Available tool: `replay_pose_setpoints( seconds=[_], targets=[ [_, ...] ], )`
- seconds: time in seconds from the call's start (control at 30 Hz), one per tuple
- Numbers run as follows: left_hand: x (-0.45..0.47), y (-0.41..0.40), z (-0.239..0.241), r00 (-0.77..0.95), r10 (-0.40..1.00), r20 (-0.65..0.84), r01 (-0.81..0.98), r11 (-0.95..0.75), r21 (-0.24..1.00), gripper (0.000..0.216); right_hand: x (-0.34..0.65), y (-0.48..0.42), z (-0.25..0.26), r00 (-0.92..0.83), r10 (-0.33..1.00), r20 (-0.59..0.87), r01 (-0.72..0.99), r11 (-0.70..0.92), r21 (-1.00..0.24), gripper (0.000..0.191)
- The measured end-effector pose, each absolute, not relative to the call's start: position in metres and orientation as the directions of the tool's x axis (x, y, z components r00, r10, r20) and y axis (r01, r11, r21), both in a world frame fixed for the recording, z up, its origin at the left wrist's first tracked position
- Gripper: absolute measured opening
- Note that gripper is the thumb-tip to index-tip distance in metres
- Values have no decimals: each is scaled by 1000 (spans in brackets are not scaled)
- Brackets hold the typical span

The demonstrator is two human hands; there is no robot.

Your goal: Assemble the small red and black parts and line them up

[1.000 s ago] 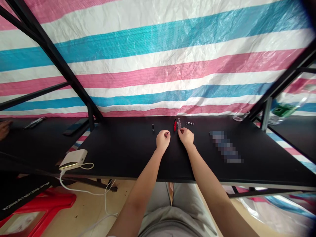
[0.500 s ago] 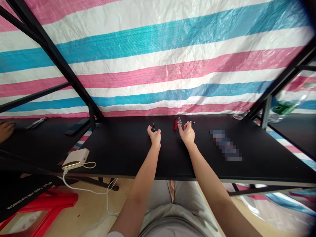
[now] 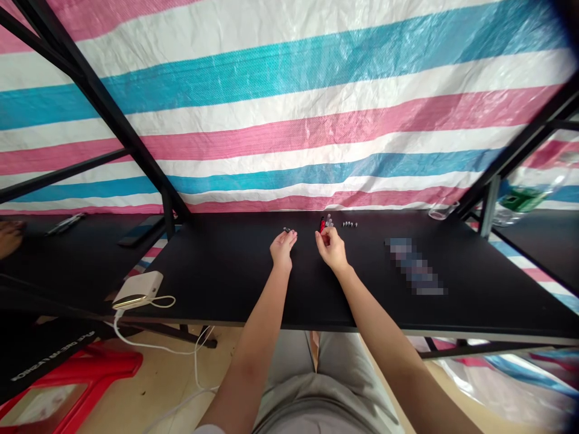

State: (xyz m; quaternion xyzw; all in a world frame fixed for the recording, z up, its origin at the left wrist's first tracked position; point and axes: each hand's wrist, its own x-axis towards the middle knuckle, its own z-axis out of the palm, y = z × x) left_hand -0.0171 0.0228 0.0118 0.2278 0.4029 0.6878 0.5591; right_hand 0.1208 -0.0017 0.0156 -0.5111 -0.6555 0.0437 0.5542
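My left hand (image 3: 282,249) is closed in a pinch over the black table (image 3: 217,271), holding a small dark cylinder (image 3: 286,229) with a pale end that pokes out above the fingertips. To its right, my right hand (image 3: 333,248) also has thumb and fingers drawn together; whatever may be between them is hidden. Just beyond the right fingers lies a small red and black piece (image 3: 322,223), partly covered by them. Beside it are several small clear pieces (image 3: 330,220). Further right, several small shiny metal pieces (image 3: 350,224) lie in a row.
A blurred-out flat item (image 3: 414,265) lies on the right of the table. A clear cup (image 3: 443,210) stands by the right frame post. On the left are a white power bank (image 3: 138,288) with a cable, a dark phone (image 3: 141,231) and another person's hand (image 3: 9,237).
My left fingers have closed on the small dark cylinder, which stood between them before. My right hand has shifted left, away from the metal pieces, to in front of the red piece.
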Motion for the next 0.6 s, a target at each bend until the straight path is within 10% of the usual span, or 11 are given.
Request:
replay_pose_setpoints(
  seconds=[0.6],
  targets=[
    [-12,9,20,82,991,-104,-567,132,813,31,115,-5,18,-103,904,415,689,366,-626,34]
  ],
)
